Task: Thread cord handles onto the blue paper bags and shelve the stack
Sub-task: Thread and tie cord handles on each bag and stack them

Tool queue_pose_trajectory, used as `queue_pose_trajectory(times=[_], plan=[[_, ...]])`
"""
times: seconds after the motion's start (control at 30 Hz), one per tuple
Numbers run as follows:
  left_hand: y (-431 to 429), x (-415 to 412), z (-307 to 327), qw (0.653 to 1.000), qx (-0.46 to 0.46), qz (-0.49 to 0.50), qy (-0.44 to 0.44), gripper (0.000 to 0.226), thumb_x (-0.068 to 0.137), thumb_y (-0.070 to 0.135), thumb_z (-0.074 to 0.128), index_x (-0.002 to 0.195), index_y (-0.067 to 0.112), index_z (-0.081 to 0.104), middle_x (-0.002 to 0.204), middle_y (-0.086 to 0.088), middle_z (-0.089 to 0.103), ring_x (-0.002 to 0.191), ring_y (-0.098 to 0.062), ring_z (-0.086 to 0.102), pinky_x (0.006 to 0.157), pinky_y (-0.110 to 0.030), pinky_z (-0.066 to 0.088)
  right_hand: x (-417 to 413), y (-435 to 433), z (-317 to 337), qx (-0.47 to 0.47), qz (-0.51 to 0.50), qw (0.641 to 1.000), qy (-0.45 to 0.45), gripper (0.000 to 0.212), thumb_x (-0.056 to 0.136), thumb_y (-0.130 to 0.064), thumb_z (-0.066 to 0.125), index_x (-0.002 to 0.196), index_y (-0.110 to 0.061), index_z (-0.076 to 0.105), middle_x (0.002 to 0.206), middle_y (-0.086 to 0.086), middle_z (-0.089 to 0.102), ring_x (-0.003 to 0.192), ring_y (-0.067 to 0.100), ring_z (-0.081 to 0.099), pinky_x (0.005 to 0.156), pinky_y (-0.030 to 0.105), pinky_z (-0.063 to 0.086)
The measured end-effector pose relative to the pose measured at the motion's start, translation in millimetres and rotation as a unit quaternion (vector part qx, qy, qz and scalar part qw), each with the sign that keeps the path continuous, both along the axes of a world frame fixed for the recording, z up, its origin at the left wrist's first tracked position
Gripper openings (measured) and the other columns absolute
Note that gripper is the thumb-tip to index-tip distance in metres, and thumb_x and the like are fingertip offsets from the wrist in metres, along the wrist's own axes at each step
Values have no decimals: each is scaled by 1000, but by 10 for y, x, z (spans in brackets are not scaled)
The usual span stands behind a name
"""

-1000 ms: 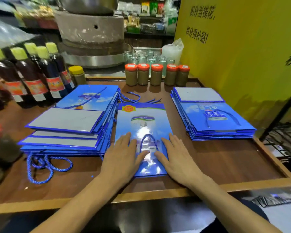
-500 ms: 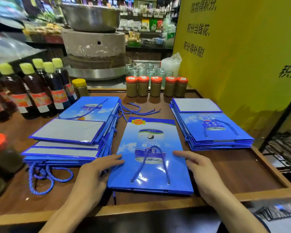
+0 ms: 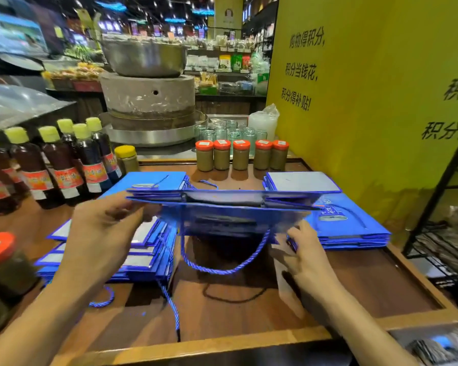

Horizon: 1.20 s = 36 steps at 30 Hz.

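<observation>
A small stack of flat blue paper bags hangs in the air above the wooden table, held nearly level and seen edge-on. My left hand grips its left end. My right hand pinches its lower right corner. A blue cord handle dangles in a loop under the lifted bags. A pile of blue bags with loose cords lies at the left, partly hidden by my left hand. Another neat pile of bags lies at the right.
Dark sauce bottles with yellow caps stand at the back left. Several orange-lidded jars line the table's far edge. A larger orange-lidded jar stands at the near left. A black wire rack is on the right, beside a yellow wall.
Both hands took the bags from the table's middle by their sides and lifted them, tipping them edge-on. The cord handle now hangs free below. The camera view rose.
</observation>
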<state>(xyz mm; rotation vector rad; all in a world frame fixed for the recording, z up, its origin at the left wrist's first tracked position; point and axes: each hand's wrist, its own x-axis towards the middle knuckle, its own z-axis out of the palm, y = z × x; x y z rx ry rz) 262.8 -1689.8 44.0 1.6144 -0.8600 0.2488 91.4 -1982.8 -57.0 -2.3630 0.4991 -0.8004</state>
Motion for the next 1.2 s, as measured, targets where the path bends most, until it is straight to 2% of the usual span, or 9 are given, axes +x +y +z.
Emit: queue_pose_trajectory(times=[0.13, 0.27, 0.4, 0.53, 0.67, 0.87, 0.97, 1.07, 1.2], plan=[[-148, 188, 305, 998, -34, -31, -43, 48, 93, 3, 70, 76, 47, 73, 70, 16, 69, 65, -4, 58, 65, -17, 50, 96, 29, 77, 121, 39, 992, 21, 35, 89, -2, 74, 96, -36, 72, 94, -23, 75, 89, -7, 65, 83, 22, 51], [-350, 345, 88, 996, -7, -45, 74, 17, 106, 28, 56, 102, 23, 71, 97, 8, 75, 91, -5, 66, 87, -35, 57, 137, 92, 59, 163, 28, 986, -40, 12, 96, -10, 71, 89, -20, 73, 78, -16, 72, 72, -1, 60, 69, 21, 48], [-467, 245, -413, 974, 82, -113, 179, 18, 103, 25, 60, 120, 23, 63, 111, 15, 76, 109, -7, 69, 86, -19, 54, 80, 180, 78, 248, 67, 963, -80, 16, 99, -1, 64, 94, -15, 73, 83, -12, 76, 77, 0, 67, 69, 14, 50], [-427, 153, -818, 962, 140, -157, 174, 67, 88, -6, 74, 138, 30, 48, 126, 8, 72, 115, -16, 70, 96, -45, 57, -18, 118, -1, 272, 56, 957, -88, 13, 101, -10, 65, 109, -13, 74, 102, 0, 79, 99, 24, 75, 84, 43, 61], [-649, 84, -875, 964, 147, -117, 186, 57, 91, 3, 74, 128, 39, 50, 109, 0, 76, 92, -28, 74, 84, -51, 60, -129, -2, 126, 282, 22, 953, -111, 15, 103, -14, 63, 114, -17, 71, 110, -4, 79, 103, 18, 75, 85, 40, 61], [-1652, -96, -481, 955, 109, -128, 243, 54, 83, -8, 75, 119, 30, 63, 96, 1, 79, 75, -18, 76, 56, -30, 58, -154, -876, 301, 209, -141, 957, -143, 13, 92, -29, 72, 104, -23, 71, 92, -7, 79, 87, 18, 76, 80, 48, 61], [-2238, -192, -459, 939, 127, -137, 289, 44, 79, -10, 73, 113, 19, 70, 90, -1, 80, 78, -24, 78, 66, -44, 64, -182, -1471, 362, 164, -202, 961, -98, 8, 88, -25, 77, 96, -24, 74, 89, -5, 78, 89, 20, 74, 83, 45, 59], [-2682, -287, -546, 929, 152, -135, 311, 26, 80, -5, 73, 102, 8, 78, 84, -5, 80, 72, -22, 77, 67, -41, 64, -254, -1935, 414, 147, -239, 959, -42, 12, 87, -20, 79, 83, -29, 73, 88, -2, 78, 91, 25, 74, 81, 40, 57], [-3110, -330, -781, 921, 186, -115, 321, 30, 59, 18, 84, 84, 3, 76, 76, -10, 78, 70, -29, 77, 68, -51, 64, -367, -2312, 363, 140, -268, 952, 43, 6, 88, -19, 80, 92, -17, 79, 92, 6, 78, 94, 28, 72, 80, 37, 53]])
